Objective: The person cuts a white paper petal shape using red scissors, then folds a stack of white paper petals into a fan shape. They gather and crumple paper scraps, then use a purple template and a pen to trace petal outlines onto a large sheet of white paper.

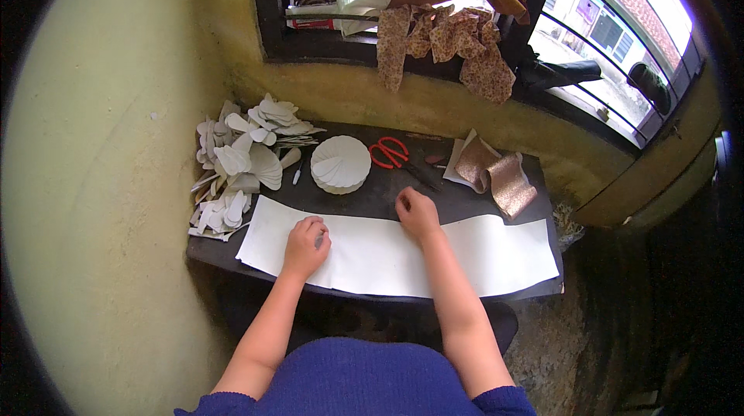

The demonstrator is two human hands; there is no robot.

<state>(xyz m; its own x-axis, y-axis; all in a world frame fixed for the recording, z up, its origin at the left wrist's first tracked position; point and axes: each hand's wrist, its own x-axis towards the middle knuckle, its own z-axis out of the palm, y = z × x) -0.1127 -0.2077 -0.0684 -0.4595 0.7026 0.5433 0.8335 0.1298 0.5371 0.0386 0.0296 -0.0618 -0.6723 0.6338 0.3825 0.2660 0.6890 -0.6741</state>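
Note:
A long white sheet (372,249) lies across the front of the dark table, its right part bulging slightly upward. My left hand (308,248) rests on its left part with the fingers curled in; a small greyish patch shows by the thumb, too small to name. At the sheet's far edge is my right hand (418,213), closed, with its fingertips turned down toward the dark tabletop. What either hand holds, if anything, is hidden. Beyond the hands sit a round stack of white petal-shaped pieces (341,163) and red-handled scissors (389,152).
Bundles of pale, rounded cut pieces (240,152) crowd the table's left end, near a small white tube (297,174). Glittery bronze material (511,183) lies at the back right. Patterned cloth scraps (442,40) hang from the barred window. A yellowish wall (116,183) borders the left.

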